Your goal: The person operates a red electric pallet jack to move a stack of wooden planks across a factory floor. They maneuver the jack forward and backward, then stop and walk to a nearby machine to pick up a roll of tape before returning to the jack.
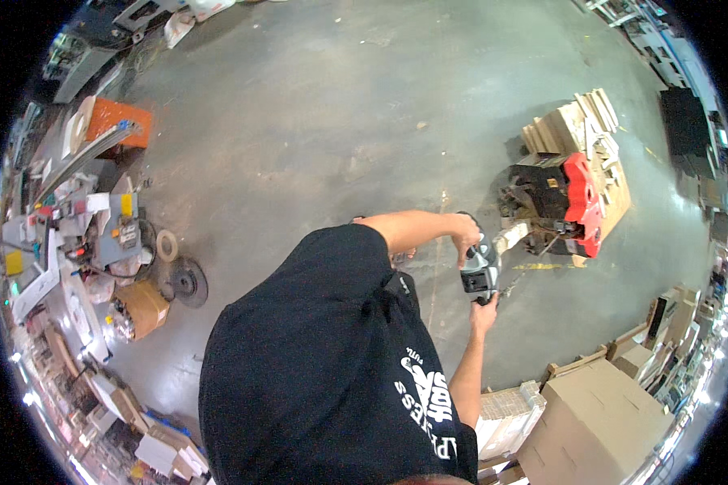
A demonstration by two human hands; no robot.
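I stand holding the grey and black control handle point(479, 273) of a red and black pallet truck point(578, 206). My left hand point(464, 236) is closed round the upper end of the handle in the picture, its arm bent across in front of me. At the opposite end, my right hand point(484, 312) grips the handle, the forearm reaching up from below. A light-coloured tiller arm point(510, 237) joins the handle to the truck's body. Behind the red cover, wooden boards point(570, 125) lie stacked; my fingers' undersides are hidden.
At lower right stand a large cardboard box point(594, 416) and a wrapped pale stack point(510, 416). An orange cabinet point(120, 121), a black round disc point(188, 281) and an open carton point(141, 309) are on the left. Grey concrete floor point(323, 105) lies between, and shelving lines the rims.
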